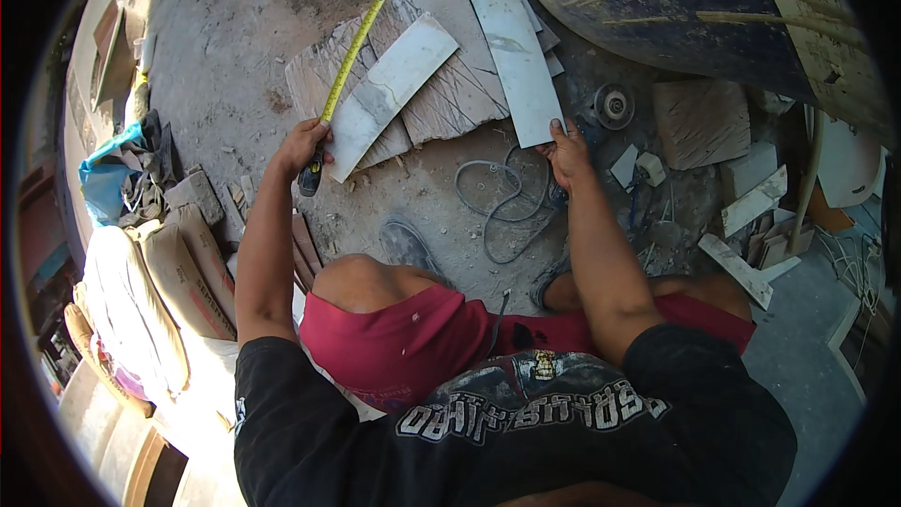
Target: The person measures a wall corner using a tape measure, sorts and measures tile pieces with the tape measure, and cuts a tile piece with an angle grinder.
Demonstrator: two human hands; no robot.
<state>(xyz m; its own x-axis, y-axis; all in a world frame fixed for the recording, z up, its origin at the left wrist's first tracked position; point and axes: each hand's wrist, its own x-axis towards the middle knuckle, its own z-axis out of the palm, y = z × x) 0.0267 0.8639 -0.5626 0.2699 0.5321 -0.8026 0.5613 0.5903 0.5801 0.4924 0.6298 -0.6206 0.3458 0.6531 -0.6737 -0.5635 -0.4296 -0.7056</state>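
My left hand [302, 143] grips a tape measure case [311, 176], and its yellow tape [353, 54] runs up and away over the tiles. My right hand [567, 152] presses on the near end of a long pale tile strip [511, 42] lying on the ground. A shorter pale tile strip [389, 94] lies beside the tape, resting on wider brown-veined tiles [450, 84]. I squat over them with knees in red shorts.
A grey cable [497, 202] loops on the dirt near my feet. An angle-grinder disc [614, 105] and tile offcuts [746, 197] lie at the right. Cement sacks [178, 277] and blue plastic [103, 174] sit at the left. A large dark curved tub [676, 9] fills the top right.
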